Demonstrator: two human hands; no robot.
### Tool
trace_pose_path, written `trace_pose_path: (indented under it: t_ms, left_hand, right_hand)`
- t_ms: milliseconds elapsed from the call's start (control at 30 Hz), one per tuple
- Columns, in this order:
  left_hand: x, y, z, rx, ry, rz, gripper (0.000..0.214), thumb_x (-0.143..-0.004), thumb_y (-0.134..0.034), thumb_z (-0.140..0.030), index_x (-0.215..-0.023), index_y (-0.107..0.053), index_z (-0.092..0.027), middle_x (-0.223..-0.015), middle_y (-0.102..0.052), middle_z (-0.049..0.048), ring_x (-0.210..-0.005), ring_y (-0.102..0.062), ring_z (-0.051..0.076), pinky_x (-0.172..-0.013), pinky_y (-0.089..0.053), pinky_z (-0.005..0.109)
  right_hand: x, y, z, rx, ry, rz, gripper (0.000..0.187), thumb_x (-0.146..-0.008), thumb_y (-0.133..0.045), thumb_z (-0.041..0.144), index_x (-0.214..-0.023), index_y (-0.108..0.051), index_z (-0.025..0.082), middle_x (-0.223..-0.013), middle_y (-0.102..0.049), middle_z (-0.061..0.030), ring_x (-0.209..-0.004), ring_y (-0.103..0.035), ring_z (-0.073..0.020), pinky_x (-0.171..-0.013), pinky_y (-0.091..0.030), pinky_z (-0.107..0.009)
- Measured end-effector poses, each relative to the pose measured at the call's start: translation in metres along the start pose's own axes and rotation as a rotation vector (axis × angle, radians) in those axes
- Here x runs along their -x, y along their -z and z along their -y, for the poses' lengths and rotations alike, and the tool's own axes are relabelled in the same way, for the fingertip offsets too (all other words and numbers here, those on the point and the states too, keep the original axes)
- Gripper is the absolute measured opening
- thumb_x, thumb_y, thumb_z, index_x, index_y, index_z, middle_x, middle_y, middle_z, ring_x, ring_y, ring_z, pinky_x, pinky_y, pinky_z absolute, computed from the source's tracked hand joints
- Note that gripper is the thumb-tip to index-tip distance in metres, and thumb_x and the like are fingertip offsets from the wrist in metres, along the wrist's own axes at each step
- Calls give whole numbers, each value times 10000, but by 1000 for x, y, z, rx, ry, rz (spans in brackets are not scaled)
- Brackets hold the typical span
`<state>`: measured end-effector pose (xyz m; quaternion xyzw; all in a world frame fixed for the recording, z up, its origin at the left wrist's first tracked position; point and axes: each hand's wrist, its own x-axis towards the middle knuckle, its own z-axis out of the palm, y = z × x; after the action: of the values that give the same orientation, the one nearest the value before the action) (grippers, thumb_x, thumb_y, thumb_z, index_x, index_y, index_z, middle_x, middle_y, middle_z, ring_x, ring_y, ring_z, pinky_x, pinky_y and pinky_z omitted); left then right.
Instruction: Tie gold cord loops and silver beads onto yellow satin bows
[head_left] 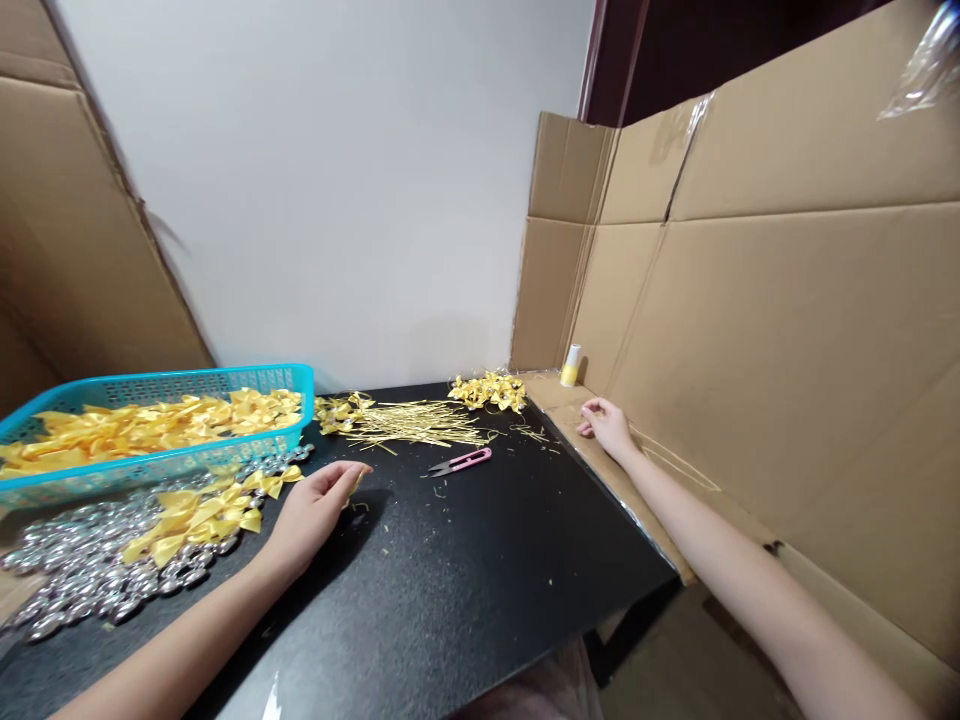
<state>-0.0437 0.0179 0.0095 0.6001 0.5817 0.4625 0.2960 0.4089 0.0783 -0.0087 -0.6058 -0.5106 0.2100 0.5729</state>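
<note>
My left hand is over the black table with thumb and fingers pinched together. A small bit of yellow, possibly ribbon or cord, shows at its fingertips; most of it is hidden. My right hand reaches to the cardboard strip along the right edge, fingers curled closed; what they hold, if anything, is too small to make out. Gold cords lie on the cardboard just beyond my right wrist. Between the hands, pink-handled thread snips rest on the table, blades pointing left. Behind them lies a heap of cut gold cords.
A blue basket of yellow ribbon bows stands at the left. In front lie silvery beads with loose yellow bows on top. Yellow bow pieces are piled at the back. A thread spool stands by the cardboard wall.
</note>
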Motion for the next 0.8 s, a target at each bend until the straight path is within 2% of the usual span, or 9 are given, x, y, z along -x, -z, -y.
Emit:
trace_pose_path:
  t_ms: [100,233,400,800]
  left_hand:
    - [0,0,0,3,2,-4,435,-639,-605,-604,-745,-719,-198,-691,-673,23,-692,-574,207,-551,-407,241]
    - [0,0,0,12,5,-7,438,-632,-609,-607,-749,-720,-199,-708,-681,24,-693,-575,202,-572,-422,244]
    - [-1,0,-2,15,1,-2,434,-629,-613,-605,-743,-723,-201,-703,-680,23,-692,-574,201,-567,-421,241]
    - [1,0,-1,41,15,9,421,-633,-618,-573,-768,-724,-188,-671,-655,-2,-589,-515,150,-553,-389,228]
  right_hand:
    - [1,1,-1,66,27,11,339,-675,-581,505,-738,-491,185,-708,-566,12,-362,-525,-70,-322,-391,-177]
    - [2,3,-2,146,60,15,326,-693,-556,506,-754,-502,190,-730,-605,4,-324,-457,-55,-295,-321,-179]
    - [1,2,-4,200,73,17,267,-727,-509,454,-765,-496,190,-825,-626,-15,-316,-450,-51,-290,-309,-189]
    - [4,2,0,251,98,35,158,-749,-502,343,-746,-508,184,-774,-595,6,-335,-447,-49,-294,-347,-182]
